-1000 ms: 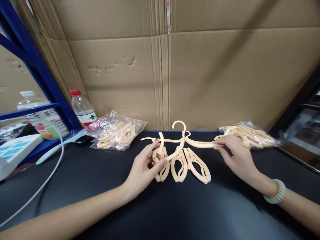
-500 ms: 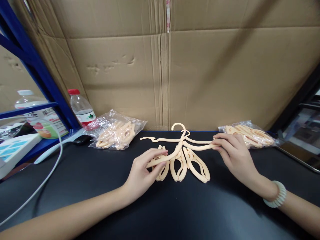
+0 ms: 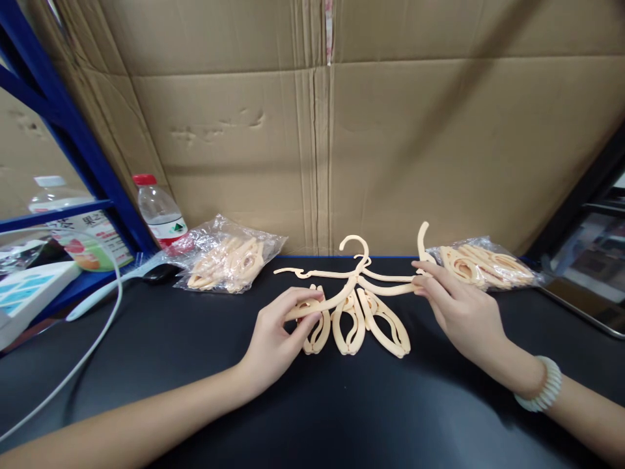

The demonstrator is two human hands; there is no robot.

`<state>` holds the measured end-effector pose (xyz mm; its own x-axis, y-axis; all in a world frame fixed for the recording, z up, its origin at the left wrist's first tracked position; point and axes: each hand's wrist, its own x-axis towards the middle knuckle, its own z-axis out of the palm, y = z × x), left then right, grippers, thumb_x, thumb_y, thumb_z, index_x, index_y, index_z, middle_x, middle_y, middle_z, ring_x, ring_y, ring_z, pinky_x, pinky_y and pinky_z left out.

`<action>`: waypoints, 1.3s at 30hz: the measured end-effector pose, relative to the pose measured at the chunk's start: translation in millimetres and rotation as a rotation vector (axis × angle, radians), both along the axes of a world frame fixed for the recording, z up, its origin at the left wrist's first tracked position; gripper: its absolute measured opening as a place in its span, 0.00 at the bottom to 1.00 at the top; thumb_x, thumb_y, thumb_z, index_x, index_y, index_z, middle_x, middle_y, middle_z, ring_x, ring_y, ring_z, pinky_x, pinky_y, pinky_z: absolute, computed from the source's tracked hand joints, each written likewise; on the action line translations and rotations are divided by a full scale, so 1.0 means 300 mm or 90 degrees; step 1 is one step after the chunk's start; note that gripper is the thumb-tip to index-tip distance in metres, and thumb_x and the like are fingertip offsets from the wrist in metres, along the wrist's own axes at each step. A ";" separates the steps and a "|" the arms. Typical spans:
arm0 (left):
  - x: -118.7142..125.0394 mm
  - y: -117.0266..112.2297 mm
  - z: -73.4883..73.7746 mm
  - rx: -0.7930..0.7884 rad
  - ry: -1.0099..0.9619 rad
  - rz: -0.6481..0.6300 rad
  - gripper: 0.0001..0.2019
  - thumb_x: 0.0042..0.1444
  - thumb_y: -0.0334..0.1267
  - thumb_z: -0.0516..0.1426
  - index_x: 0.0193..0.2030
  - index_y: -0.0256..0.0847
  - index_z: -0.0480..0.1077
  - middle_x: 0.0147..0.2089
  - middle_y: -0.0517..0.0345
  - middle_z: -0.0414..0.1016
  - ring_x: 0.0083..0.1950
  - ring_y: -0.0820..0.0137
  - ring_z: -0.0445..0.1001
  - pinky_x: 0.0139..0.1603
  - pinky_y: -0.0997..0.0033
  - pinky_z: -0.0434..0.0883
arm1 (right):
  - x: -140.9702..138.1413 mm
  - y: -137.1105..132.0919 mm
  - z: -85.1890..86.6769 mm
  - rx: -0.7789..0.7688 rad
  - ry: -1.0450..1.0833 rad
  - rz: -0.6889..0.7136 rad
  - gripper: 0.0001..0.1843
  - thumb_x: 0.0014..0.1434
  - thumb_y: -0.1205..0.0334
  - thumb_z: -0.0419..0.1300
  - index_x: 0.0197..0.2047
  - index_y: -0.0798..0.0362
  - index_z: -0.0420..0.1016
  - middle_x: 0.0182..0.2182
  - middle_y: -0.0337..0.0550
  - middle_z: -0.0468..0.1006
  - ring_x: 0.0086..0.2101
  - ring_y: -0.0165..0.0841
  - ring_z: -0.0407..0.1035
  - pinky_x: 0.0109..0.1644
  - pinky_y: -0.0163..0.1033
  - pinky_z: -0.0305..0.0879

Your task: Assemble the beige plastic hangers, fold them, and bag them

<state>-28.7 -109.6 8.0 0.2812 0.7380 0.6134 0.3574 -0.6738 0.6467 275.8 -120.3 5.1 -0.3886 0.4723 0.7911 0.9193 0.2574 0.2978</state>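
My left hand (image 3: 283, 335) pinches one arm of a cream folding hanger (image 3: 388, 288) between thumb and fingers. At the opposite arm, my right hand (image 3: 456, 309) is closed on the outer part, and a short curved end piece (image 3: 422, 240) stands up above its fingers. The hanger's hook points up and away from me. Behind it lies another unfolded hanger (image 3: 327, 274), partly covered by the held one. Folded hangers (image 3: 359, 335) rest on the black table below, the leftmost partly hidden by my left hand.
Clear bags of folded hangers lie at the back left (image 3: 229, 260) and back right (image 3: 493, 264). A red-capped bottle (image 3: 159, 212), a larger bottle (image 3: 90, 228), a white cable (image 3: 92, 348) and a blue frame (image 3: 73, 130) are on the left. Cardboard (image 3: 234, 150) walls the back.
The curved end piece has swung up into view above my right hand. The held hanger's hook has risen slightly and shifted right. Both hands keep their hold nearly in place.
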 end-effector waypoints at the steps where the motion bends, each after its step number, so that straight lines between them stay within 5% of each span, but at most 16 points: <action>1: 0.000 0.000 0.001 -0.003 -0.001 0.001 0.07 0.61 0.36 0.57 0.46 0.42 0.72 0.45 0.52 0.78 0.48 0.63 0.76 0.50 0.63 0.73 | 0.001 0.002 0.001 -0.011 0.009 0.010 0.10 0.68 0.69 0.50 0.43 0.53 0.73 0.52 0.47 0.77 0.33 0.38 0.77 0.32 0.41 0.69; 6: 0.000 -0.001 0.008 -0.010 0.000 0.017 0.07 0.61 0.37 0.57 0.45 0.42 0.72 0.45 0.53 0.78 0.48 0.62 0.77 0.51 0.64 0.73 | 0.001 0.015 -0.013 -0.116 0.110 0.100 0.09 0.68 0.66 0.49 0.42 0.53 0.71 0.61 0.56 0.63 0.47 0.44 0.73 0.45 0.48 0.72; 9: -0.001 -0.002 0.007 -0.021 -0.003 0.020 0.07 0.61 0.37 0.57 0.45 0.42 0.72 0.45 0.53 0.78 0.48 0.63 0.77 0.51 0.65 0.72 | -0.006 0.018 -0.026 -0.183 0.191 0.199 0.08 0.68 0.66 0.50 0.45 0.51 0.69 0.52 0.51 0.73 0.47 0.41 0.73 0.48 0.46 0.72; 12: 0.001 -0.002 0.001 -0.055 -0.030 0.002 0.08 0.61 0.38 0.57 0.46 0.42 0.72 0.45 0.54 0.77 0.47 0.64 0.77 0.50 0.66 0.72 | -0.010 0.014 -0.032 -0.223 0.285 0.251 0.09 0.67 0.65 0.53 0.50 0.50 0.68 0.42 0.45 0.78 0.39 0.37 0.75 0.45 0.42 0.74; 15: 0.008 0.003 0.008 -0.138 -0.121 -0.012 0.10 0.58 0.39 0.60 0.46 0.42 0.72 0.44 0.56 0.77 0.45 0.65 0.78 0.48 0.68 0.73 | -0.006 0.013 -0.026 -0.285 0.405 0.262 0.12 0.65 0.61 0.56 0.52 0.48 0.70 0.43 0.44 0.78 0.40 0.38 0.75 0.46 0.42 0.74; 21: 0.009 0.017 0.085 -0.306 -0.351 -0.006 0.19 0.49 0.38 0.68 0.47 0.39 0.71 0.37 0.58 0.78 0.41 0.69 0.77 0.40 0.76 0.74 | -0.003 0.023 0.007 -0.406 0.717 0.393 0.11 0.58 0.54 0.65 0.44 0.47 0.76 0.41 0.43 0.77 0.41 0.35 0.73 0.46 0.38 0.72; 27: 0.030 -0.021 0.087 -0.410 -0.329 -0.041 0.15 0.50 0.41 0.68 0.40 0.35 0.73 0.35 0.54 0.79 0.37 0.70 0.77 0.35 0.78 0.72 | -0.070 -0.031 0.028 -0.516 0.996 0.485 0.16 0.52 0.57 0.72 0.42 0.47 0.76 0.38 0.41 0.77 0.35 0.30 0.71 0.39 0.32 0.71; 32: 0.065 -0.079 0.064 -0.490 -0.288 -0.105 0.16 0.49 0.45 0.68 0.36 0.36 0.71 0.32 0.54 0.78 0.33 0.69 0.77 0.36 0.73 0.74 | -0.132 -0.110 0.042 -0.669 0.850 0.584 0.12 0.60 0.60 0.65 0.49 0.44 0.75 0.54 0.46 0.72 0.48 0.35 0.71 0.52 0.39 0.70; 36: 0.078 -0.106 0.063 -0.485 -0.257 -0.104 0.16 0.51 0.47 0.66 0.36 0.37 0.71 0.35 0.54 0.76 0.37 0.67 0.76 0.38 0.71 0.74 | -0.151 -0.158 0.051 -0.791 0.698 0.627 0.20 0.65 0.60 0.60 0.59 0.40 0.69 0.70 0.41 0.46 0.66 0.43 0.49 0.66 0.48 0.57; 39: 0.080 -0.109 0.060 -0.494 -0.257 -0.123 0.15 0.53 0.47 0.64 0.37 0.38 0.70 0.35 0.55 0.74 0.37 0.67 0.75 0.36 0.70 0.74 | -0.151 -0.180 0.052 -0.831 0.612 0.588 0.25 0.66 0.59 0.58 0.65 0.38 0.62 0.71 0.40 0.43 0.66 0.44 0.47 0.66 0.50 0.57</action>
<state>-4.8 -142.2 25.9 0.3143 0.9484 0.0409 -0.0707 -0.0195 0.9973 230.4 -174.2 20.8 -0.5392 0.8117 0.2245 0.0857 0.3181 -0.9442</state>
